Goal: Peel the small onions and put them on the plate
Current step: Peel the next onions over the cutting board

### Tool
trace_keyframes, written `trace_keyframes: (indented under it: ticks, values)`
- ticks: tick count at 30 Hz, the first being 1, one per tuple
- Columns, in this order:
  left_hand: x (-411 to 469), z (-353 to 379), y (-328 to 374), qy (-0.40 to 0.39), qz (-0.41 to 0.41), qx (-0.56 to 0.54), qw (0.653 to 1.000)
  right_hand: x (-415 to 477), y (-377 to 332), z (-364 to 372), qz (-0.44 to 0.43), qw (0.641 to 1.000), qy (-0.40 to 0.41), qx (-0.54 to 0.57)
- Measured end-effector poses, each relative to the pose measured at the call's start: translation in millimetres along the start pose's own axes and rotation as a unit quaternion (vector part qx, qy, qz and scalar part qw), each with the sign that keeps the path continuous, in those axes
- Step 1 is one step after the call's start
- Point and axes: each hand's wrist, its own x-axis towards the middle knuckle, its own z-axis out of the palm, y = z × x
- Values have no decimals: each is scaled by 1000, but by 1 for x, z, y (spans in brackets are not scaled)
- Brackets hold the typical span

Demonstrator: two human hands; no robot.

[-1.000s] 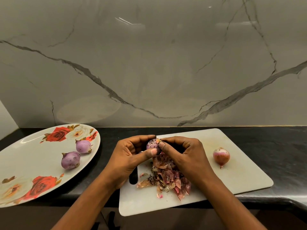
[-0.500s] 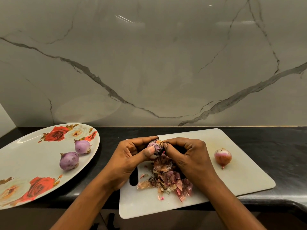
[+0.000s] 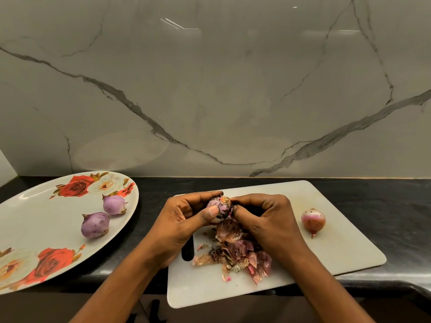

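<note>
Head view, centre frame: left hand (image 3: pixel 184 220) grips the light, firm onion (image 3: pixel 218 206); right hand (image 3: pixel 265 217) pinches its brittle skin (image 3: pixel 227 212), likely the best purchase.

No writing, label, brand, number or sign can be read anywhere in this kitchen view.
</note>
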Motion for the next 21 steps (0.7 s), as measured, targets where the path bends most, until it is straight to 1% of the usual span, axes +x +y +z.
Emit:
trace_keyframes:
  ticks: [5,12,21]
  values:
    - [0,1,3,7,-6,-11,1000,0,1,2,4,1000,10,-10]
    - [0,2,4,3,0,2,1000,0,0,1,18,999,-4,40]
    - [-1,2,5,-6,-13,-7,1000,1,6,2,-4,1000,27,-15]
